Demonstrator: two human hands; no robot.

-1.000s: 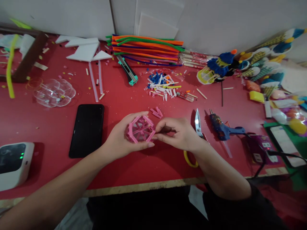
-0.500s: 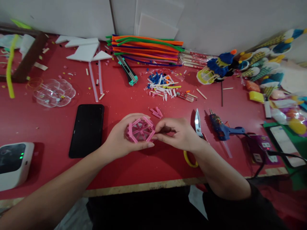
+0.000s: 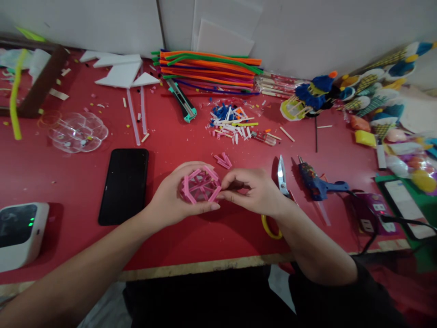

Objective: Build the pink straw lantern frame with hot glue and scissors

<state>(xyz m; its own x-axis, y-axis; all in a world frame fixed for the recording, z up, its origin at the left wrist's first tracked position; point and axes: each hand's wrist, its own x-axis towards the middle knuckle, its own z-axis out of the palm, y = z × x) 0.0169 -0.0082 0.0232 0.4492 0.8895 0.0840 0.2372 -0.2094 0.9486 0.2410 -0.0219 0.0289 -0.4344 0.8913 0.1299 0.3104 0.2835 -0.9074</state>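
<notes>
A small round frame of pink straw pieces (image 3: 200, 184) sits cupped in my left hand (image 3: 170, 198), fingers curled round it from below and behind. My right hand (image 3: 254, 191) is closed in a pinch against the frame's right edge, thumb and forefinger pressed on one pink piece there. Both hands hover just above the red table (image 3: 68, 182). A few loose pink straw pieces (image 3: 222, 160) lie right behind the hands.
Black phone (image 3: 124, 184) left of the hands; scissors (image 3: 282, 175) and blue glue gun (image 3: 316, 182) to the right. Behind: cut straw bits (image 3: 232, 123), utility knife (image 3: 182, 101), pipe cleaners (image 3: 208, 70), clear tray (image 3: 77, 132), white foam shapes (image 3: 119, 73). White device (image 3: 18, 234) at left edge.
</notes>
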